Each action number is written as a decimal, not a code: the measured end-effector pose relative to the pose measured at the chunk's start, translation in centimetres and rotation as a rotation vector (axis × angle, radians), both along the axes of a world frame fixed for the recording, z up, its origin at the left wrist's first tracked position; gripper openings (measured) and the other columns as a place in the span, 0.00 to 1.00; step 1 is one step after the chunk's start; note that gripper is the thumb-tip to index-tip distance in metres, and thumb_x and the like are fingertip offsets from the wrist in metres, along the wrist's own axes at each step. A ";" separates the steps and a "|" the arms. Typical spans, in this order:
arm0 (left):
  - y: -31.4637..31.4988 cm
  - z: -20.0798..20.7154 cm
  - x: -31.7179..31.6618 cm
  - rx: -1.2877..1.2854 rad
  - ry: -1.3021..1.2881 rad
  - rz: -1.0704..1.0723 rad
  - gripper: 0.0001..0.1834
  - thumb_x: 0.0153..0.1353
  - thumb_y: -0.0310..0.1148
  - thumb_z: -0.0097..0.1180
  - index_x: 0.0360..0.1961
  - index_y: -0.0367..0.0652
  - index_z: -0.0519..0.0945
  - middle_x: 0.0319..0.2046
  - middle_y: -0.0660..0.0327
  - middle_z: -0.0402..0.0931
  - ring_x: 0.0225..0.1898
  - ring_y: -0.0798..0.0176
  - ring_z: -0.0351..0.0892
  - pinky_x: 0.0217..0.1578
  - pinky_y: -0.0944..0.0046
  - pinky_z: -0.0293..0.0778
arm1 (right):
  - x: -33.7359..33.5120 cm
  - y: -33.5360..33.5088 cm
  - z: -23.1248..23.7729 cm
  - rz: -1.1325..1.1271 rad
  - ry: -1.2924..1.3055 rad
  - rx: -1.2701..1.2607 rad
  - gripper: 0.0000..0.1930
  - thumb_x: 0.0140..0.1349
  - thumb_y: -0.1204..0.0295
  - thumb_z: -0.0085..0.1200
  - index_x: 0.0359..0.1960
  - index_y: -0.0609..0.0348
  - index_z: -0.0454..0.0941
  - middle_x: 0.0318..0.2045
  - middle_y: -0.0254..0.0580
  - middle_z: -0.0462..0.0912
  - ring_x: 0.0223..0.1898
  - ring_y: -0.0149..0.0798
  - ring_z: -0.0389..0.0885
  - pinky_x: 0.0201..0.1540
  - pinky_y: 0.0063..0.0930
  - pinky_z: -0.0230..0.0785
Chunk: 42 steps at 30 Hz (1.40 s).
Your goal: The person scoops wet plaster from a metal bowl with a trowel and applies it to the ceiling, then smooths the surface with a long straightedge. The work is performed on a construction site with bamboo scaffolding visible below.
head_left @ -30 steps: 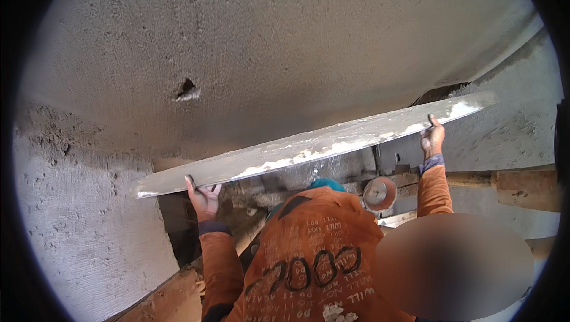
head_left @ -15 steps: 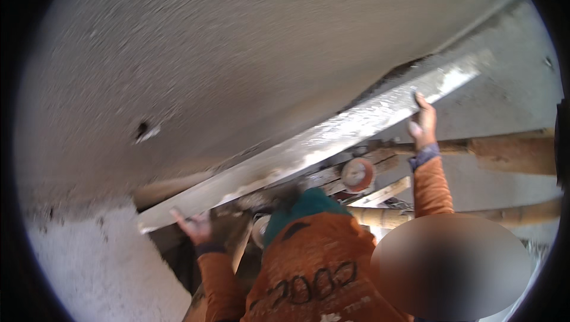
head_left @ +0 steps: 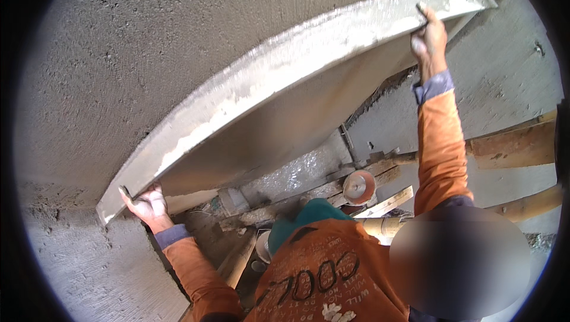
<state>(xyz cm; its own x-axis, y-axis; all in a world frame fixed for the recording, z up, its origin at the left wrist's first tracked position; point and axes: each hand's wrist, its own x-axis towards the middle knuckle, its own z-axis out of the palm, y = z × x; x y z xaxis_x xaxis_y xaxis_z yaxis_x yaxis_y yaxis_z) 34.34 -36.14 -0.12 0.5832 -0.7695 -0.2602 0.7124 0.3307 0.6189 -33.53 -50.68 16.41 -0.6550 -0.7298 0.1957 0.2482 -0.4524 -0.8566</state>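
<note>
A long, pale metal straightedge [head_left: 267, 75], smeared with wet mortar, lies slantwise against the grey plastered wall [head_left: 136, 43]. The lens bends it into a bow. My left hand [head_left: 147, 204] is closed around its lower left end, the thumb on the front face. Near the upper right end, my right hand [head_left: 430, 41] grips the lower edge, arm stretched far up, thumb over the face. The fingers behind the bar are partly hidden. Below the bar shows a smoother stretch of the wall.
An orange bucket [head_left: 359, 188] with greyish contents stands on mortar-splashed planks below. Bamboo poles [head_left: 528, 204] cross at the right. A grey side wall [head_left: 504, 78] rises at the right, and a rough pale wall section [head_left: 77, 256] at the lower left.
The straightedge has moved up the wall, with both hands still on it. My right hand is much higher; my left hand has gone left and slightly up. More wall shows beneath the bar.
</note>
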 end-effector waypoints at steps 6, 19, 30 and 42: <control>-1.7 3.7 0.9 0.012 -0.048 0.049 0.25 0.59 0.45 0.63 0.52 0.42 0.76 0.51 0.53 0.76 0.51 0.51 0.74 0.51 0.49 0.70 | -4.9 -3.0 2.5 0.062 -0.056 -0.050 0.06 0.62 0.75 0.57 0.40 0.59 0.80 0.36 0.37 0.85 0.35 0.34 0.83 0.41 0.25 0.78; -1.6 -4.5 1.4 0.199 0.015 0.062 0.25 0.58 0.46 0.63 0.53 0.45 0.76 0.51 0.58 0.77 0.51 0.53 0.76 0.52 0.47 0.72 | -0.1 -1.5 -7.8 -0.132 -0.061 0.271 0.13 0.55 0.77 0.64 0.41 0.69 0.78 0.37 0.46 0.82 0.38 0.42 0.82 0.44 0.37 0.78; -0.5 -19.5 1.5 0.285 0.101 0.022 0.28 0.56 0.49 0.65 0.55 0.48 0.76 0.56 0.61 0.76 0.57 0.54 0.72 0.61 0.42 0.64 | 0.2 0.2 -26.8 -0.115 -0.127 0.405 0.19 0.57 0.77 0.60 0.49 0.75 0.75 0.45 0.56 0.81 0.45 0.50 0.82 0.52 0.44 0.75; 0.7 -36.6 3.7 0.407 0.018 -0.041 0.31 0.56 0.56 0.64 0.57 0.54 0.75 0.58 0.68 0.73 0.59 0.60 0.67 0.64 0.40 0.48 | 5.9 1.9 -44.2 -0.088 -0.329 0.547 0.14 0.59 0.77 0.59 0.44 0.74 0.78 0.41 0.53 0.82 0.43 0.46 0.82 0.52 0.39 0.74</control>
<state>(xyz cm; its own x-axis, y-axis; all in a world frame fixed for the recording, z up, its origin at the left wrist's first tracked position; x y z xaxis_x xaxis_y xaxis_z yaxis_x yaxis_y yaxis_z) 38.05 -35.46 -36.72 0.5466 -0.6243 -0.5581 0.7319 0.0322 0.6807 -27.68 -48.74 -27.77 -0.6791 -0.6084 -0.4106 0.5191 -0.0025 -0.8547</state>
